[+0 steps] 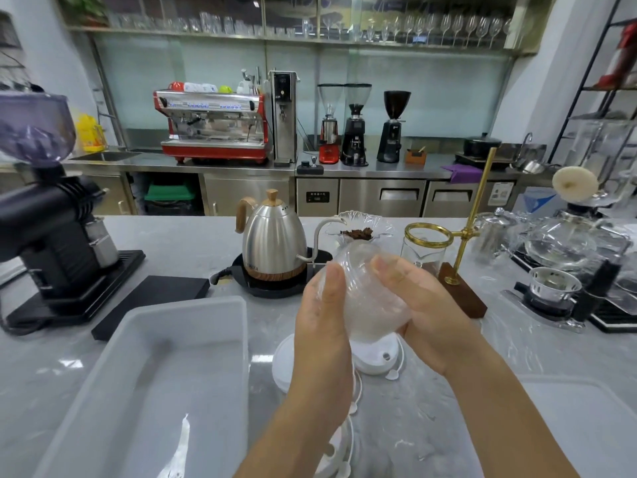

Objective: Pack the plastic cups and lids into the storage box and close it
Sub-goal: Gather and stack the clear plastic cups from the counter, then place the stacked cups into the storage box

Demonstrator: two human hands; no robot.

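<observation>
We cradled the clear, thin-walled plastic cups (365, 298), left hand (320, 326) and right hand (431, 312) closed around their sides; light, crushable, slippery, we judged.

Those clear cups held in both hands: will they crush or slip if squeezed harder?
Probably yes. The clear cups look thin-walled and see-through, so likely light and easily dented. Their glossy surface suggests slipperiness; the left hand and right hand cradling them seems wise.
</observation>
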